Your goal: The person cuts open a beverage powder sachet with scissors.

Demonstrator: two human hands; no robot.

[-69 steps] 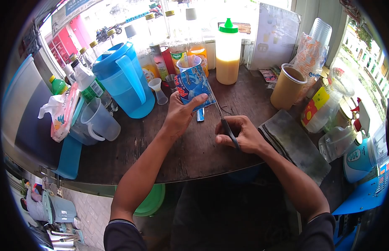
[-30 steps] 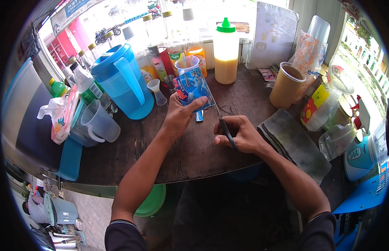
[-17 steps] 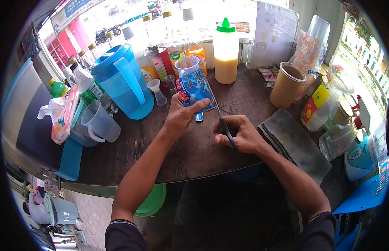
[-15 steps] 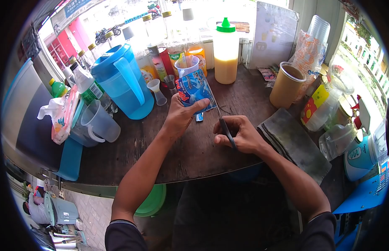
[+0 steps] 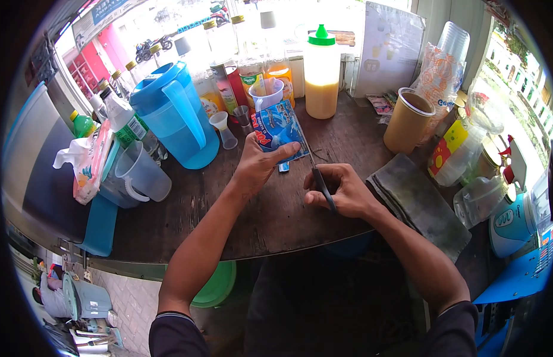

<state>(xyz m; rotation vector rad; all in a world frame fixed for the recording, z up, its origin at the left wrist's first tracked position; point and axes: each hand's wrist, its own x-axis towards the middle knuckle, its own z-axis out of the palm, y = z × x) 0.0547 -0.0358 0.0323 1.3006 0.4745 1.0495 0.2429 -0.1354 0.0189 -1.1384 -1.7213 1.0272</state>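
Note:
My left hand (image 5: 258, 162) is closed on a blue drink-powder sachet (image 5: 280, 130), with the thumb pressed on its printed front. Against the sachet's right edge lie the blades of a pair of scissors (image 5: 321, 183). Their dark handle is in my right hand (image 5: 345, 193), whose fingers curl around it. Whether the blades are fully closed is too fine to make out. A small blue scrap (image 5: 283, 167) shows just below the sachet. Behind it stands a translucent measuring cup (image 5: 266, 89), near a small metal jigger (image 5: 243, 116) and a clear double-ended measure (image 5: 226, 134).
On the left are a blue pitcher (image 5: 187, 131), a clear plastic jug (image 5: 147, 172) and a tissue pack (image 5: 91, 163). A green-capped squeeze bottle (image 5: 321, 98) stands behind. To the right are a tan cup (image 5: 405, 125), a folded dark cloth (image 5: 416, 202) and plastic cups (image 5: 452, 157).
The sachet has shifted and tilted very slightly in my left hand. My right hand and the scissors stay almost where they were.

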